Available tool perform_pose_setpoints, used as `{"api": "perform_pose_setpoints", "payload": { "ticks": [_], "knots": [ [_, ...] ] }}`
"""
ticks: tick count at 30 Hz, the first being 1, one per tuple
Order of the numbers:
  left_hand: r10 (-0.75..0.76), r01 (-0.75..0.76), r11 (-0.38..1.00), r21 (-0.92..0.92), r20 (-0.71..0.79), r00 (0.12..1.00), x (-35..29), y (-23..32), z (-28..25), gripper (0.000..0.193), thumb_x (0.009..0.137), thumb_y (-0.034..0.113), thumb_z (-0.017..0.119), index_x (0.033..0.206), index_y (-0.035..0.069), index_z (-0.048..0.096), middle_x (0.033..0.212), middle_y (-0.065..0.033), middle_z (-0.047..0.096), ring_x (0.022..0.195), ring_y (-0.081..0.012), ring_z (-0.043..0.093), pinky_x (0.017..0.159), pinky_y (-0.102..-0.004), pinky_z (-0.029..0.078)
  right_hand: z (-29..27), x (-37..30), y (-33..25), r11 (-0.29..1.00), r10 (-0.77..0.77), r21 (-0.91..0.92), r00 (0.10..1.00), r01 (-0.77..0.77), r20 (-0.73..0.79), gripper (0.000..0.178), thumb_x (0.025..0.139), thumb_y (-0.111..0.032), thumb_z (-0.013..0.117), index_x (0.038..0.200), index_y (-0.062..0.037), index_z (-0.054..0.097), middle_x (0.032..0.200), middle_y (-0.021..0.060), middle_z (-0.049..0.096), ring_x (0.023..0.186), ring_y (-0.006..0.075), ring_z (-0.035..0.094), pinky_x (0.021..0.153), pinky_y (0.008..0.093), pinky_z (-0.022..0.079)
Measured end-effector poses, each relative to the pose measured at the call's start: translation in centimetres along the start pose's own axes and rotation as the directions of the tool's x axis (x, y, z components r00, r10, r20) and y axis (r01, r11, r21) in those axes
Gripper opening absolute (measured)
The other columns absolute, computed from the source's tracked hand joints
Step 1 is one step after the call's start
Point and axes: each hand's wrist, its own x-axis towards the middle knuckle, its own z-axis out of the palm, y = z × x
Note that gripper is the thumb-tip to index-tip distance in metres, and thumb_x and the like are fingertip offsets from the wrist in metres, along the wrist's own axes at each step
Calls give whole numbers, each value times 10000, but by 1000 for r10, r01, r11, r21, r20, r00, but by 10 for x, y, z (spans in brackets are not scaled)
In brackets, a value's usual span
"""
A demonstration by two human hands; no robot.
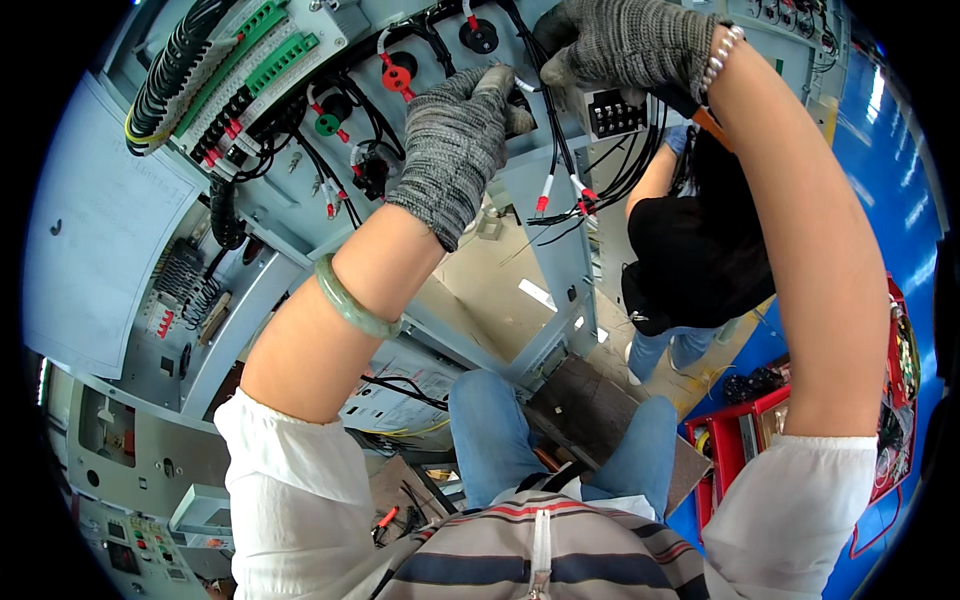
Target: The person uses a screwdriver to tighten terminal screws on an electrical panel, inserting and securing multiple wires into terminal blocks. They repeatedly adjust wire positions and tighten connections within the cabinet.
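Observation:
My left hand (450, 150), in a grey knitted glove, is raised to the back of a cabinet panel, its fingers bent beside a white-sleeved wire (525, 85). What it pinches, if anything, is hidden. To the right, my right hand (635, 45), gloved alike, closes around a tool with a black and orange handle (712, 128); the tool's working end cannot be seen. Below that hand sits a black terminal block (615, 113). Red (397, 74), green (328, 122) and black (479, 37) round sockets line the panel left of and above my left hand.
Loose black wires with red ends (580, 205) hang below the terminal block. Green connector strips (280, 62) and a thick cable bundle (180, 75) are at upper left. Another person in black (690, 250) works close by on the right. A red toolbox (745, 415) stands at lower right.

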Motion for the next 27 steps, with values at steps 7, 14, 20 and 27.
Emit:
{"api": "perform_pose_setpoints", "payload": {
  "ticks": [7,14,20,27],
  "knots": [
    [30,-24,985,171,-29,999,4,3,-4,258,901,306,535,936,74,645,659,-18,633,386,-50,400,352,-208,315,11,28,13,972,-196,-151,977,182,-86,273,684,-275,678,801,-29,666,722,152,644,682,278,618,625,377,474],
    [-75,76,997,32,-24,997,7,12,5,176,915,249,509,997,103,565,731,-2,608,388,-61,332,336,-227,242,14,25,16,932,-257,-310,943,186,-209,248,663,-237,612,748,-10,662,734,190,634,689,328,617,631,384,476],
    [-49,48,970,-238,2,999,10,0,4,251,914,288,516,1039,82,586,687,-42,586,403,-88,395,351,-225,305,19,29,23,891,-330,-390,920,231,-210,238,706,-213,586,782,-8,680,768,190,647,732,298,641,658,368,492],
    [-44,36,975,-221,-33,998,7,1,7,245,934,259,476,1084,82,555,741,-50,612,368,-73,351,319,-208,260,21,31,29,886,-368,-389,892,252,-261,263,705,-240,603,794,-5,681,780,188,648,717,287,636,662,365,493]
  ]
}}
